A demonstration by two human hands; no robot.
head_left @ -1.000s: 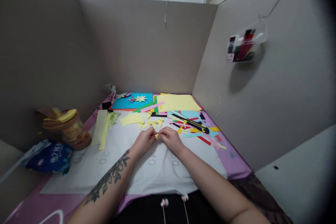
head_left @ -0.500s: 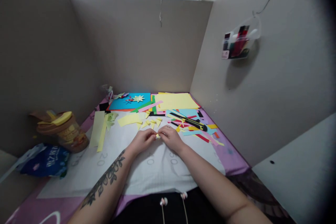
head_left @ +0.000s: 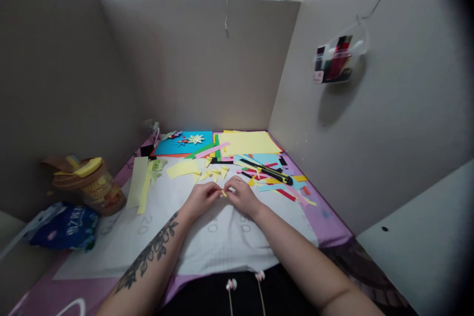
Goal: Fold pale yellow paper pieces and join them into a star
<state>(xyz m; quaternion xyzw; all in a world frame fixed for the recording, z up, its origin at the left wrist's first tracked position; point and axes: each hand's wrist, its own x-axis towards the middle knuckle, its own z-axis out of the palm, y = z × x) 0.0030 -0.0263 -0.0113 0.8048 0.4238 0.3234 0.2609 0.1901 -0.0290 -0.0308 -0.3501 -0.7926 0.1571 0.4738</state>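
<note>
My left hand [head_left: 202, 197] and my right hand [head_left: 240, 194] meet over the white sheet [head_left: 222, 252], fingertips pinched together. Between them is a small piece of yellow paper [head_left: 224, 194], mostly hidden by the fingers. Just beyond the hands lie several small folded yellow paper pieces [head_left: 215, 175]. A wider yellow paper strip [head_left: 181, 169] rests to their left. Right of my right hand, a black and yellow utility knife [head_left: 274, 173] lies on a heap of coloured paper strips [head_left: 283, 188].
Yellow sheets [head_left: 250, 142] and a blue sheet [head_left: 166, 145] bearing a paper star [head_left: 196, 139] lie at the back. On the left stand a lidded brown cup [head_left: 99, 187] and a blue packet [head_left: 62, 227]. Grey partitions [head_left: 200, 59] surround the table; a plastic pouch [head_left: 336, 61] hangs at right.
The small yellow paper has turned slightly between my fingertips. Both hands have barely moved, and everything else lies as before.
</note>
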